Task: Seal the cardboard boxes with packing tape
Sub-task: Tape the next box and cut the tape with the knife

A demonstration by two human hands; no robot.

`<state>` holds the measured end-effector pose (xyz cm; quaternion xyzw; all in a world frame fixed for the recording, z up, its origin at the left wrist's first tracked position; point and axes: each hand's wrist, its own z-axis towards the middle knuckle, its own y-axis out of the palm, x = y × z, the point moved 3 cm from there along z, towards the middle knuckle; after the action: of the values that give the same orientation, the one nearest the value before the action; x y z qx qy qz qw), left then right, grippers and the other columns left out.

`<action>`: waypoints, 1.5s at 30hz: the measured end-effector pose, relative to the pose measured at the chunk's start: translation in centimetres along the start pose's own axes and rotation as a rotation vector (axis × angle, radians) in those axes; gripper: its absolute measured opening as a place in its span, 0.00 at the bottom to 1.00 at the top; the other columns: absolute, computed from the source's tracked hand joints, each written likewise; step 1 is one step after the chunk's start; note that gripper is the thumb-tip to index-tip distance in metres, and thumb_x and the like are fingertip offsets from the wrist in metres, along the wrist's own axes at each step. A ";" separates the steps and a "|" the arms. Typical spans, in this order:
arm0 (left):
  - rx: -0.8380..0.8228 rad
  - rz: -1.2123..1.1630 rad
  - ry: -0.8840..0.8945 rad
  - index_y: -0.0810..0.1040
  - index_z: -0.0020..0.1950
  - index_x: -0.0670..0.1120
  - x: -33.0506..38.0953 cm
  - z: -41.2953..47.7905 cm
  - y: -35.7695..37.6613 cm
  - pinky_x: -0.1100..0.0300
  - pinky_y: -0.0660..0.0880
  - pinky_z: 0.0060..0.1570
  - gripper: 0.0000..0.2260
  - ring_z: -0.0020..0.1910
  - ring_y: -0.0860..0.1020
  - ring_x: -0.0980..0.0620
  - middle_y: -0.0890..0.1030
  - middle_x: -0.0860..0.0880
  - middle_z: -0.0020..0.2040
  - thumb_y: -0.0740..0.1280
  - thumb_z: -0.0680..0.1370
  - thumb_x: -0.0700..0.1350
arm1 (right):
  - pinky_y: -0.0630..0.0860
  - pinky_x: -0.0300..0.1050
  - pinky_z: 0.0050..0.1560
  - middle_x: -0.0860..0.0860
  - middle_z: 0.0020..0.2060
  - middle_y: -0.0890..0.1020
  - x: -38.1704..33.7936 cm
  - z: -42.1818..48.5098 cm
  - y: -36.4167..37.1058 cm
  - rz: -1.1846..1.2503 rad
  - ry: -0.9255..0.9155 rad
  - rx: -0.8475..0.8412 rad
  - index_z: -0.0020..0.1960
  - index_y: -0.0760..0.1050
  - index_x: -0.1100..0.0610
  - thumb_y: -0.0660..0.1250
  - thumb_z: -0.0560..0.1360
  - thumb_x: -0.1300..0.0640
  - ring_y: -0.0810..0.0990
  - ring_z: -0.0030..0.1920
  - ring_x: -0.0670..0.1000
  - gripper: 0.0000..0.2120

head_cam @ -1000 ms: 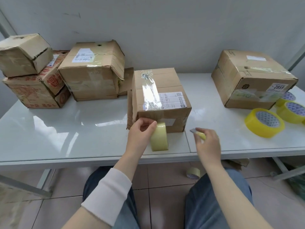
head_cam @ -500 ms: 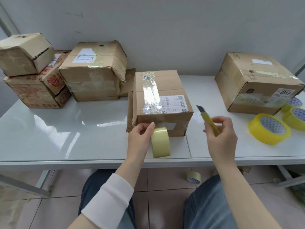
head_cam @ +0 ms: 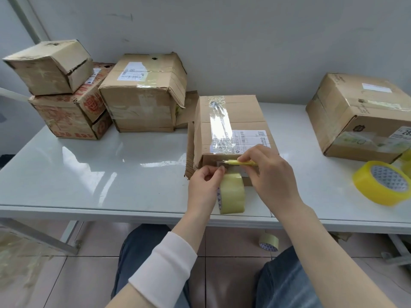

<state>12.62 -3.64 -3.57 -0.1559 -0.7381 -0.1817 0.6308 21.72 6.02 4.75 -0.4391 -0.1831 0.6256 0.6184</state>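
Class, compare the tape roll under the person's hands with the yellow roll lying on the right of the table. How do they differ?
The pale roll stands on edge against the box, steadied by the left hand; the yellow roll lies tilted on the table, untouched. The pale roll is cream and looks narrower across; the yellow roll is bright and broader. Both have printed white cores.

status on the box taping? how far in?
Done: middle box has a tape strip along its top. In hand: left hand holds the tape roll at its front face; right hand puts the yellow cutter to the tape. Left: whether other boxes need tape, can't tell.
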 end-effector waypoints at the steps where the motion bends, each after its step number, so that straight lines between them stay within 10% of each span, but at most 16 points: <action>1: 0.000 0.007 -0.001 0.80 0.42 0.43 0.0 0.0 0.0 0.58 0.71 0.44 0.08 0.42 0.76 0.52 0.79 0.46 0.41 0.67 0.77 0.46 | 0.77 0.46 0.36 0.54 0.39 0.82 0.1 0.0 -0.1 0.001 0.001 -0.002 0.42 0.79 0.62 0.74 0.66 0.69 0.80 0.39 0.56 0.07; 28: -0.027 0.043 -0.009 0.80 0.43 0.45 0.2 -0.2 -0.6 0.64 0.71 0.43 0.08 0.42 0.76 0.55 0.80 0.49 0.41 0.68 0.76 0.49 | 0.73 0.41 0.38 0.55 0.40 0.82 4.5 -2.2 -1.6 -0.088 0.169 -0.050 0.42 0.79 0.61 0.74 0.68 0.67 0.80 0.40 0.57 0.05; 33: -0.077 0.200 0.016 0.77 0.36 0.46 0.0 -1.0 -1.2 0.66 0.69 0.41 0.08 0.41 0.74 0.55 0.77 0.47 0.42 0.69 0.75 0.44 | 0.68 0.25 0.35 0.42 0.38 0.78 5.3 -4.0 -1.6 0.261 0.433 -0.087 0.44 0.74 0.50 0.72 0.71 0.60 0.76 0.40 0.42 0.08; 45: -0.146 0.061 0.307 0.80 0.44 0.43 4.4 -3.4 -4.9 0.65 0.74 0.45 0.03 0.44 0.77 0.55 0.80 0.43 0.45 0.69 0.75 0.42 | 0.72 0.31 0.38 0.45 0.46 0.77 -2.7 -0.7 0.8 0.895 0.582 -0.332 0.50 0.72 0.46 0.68 0.67 0.43 0.76 0.44 0.38 0.14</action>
<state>12.69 -9.59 0.87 -0.1938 -0.6127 -0.2372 0.7285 21.35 3.17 4.60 -0.7200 0.1035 0.6429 0.2400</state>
